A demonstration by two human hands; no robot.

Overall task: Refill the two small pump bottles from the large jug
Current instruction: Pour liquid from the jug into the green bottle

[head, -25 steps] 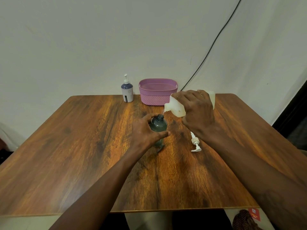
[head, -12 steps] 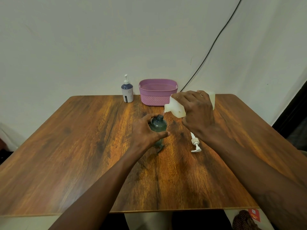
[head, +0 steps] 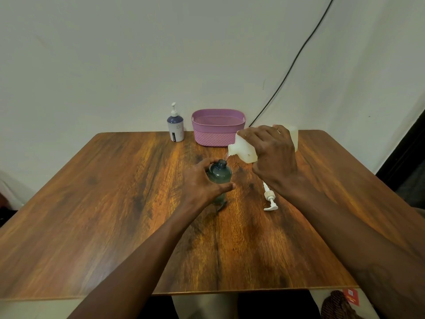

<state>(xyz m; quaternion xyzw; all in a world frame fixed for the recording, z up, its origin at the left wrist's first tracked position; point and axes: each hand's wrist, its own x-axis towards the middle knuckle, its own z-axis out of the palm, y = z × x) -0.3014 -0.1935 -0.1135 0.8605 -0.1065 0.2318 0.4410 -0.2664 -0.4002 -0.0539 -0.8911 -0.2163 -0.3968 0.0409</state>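
A dark teal small bottle [head: 219,174] stands upright and uncapped at the middle of the wooden table [head: 115,203], with my left hand [head: 202,183] wrapped around its side. My right hand [head: 273,160] grips the translucent white large jug [head: 243,150], tipped with its spout just above and right of the bottle's mouth. A thin clear stream runs from the spout into the bottle's neck. The bottle's white pump head [head: 269,196] lies flat on the table to the right. A second pump bottle [head: 175,126], white with a dark top and its pump on, stands at the far edge.
A purple woven plastic basket [head: 218,134] sits at the far edge beside the second bottle, just behind the jug. A black cable [head: 292,72] runs down the wall behind it. The wall stands right behind the table's far edge.
Almost nothing differs: both hands hold the same pose and the jug stays tipped over the bottle's mouth.
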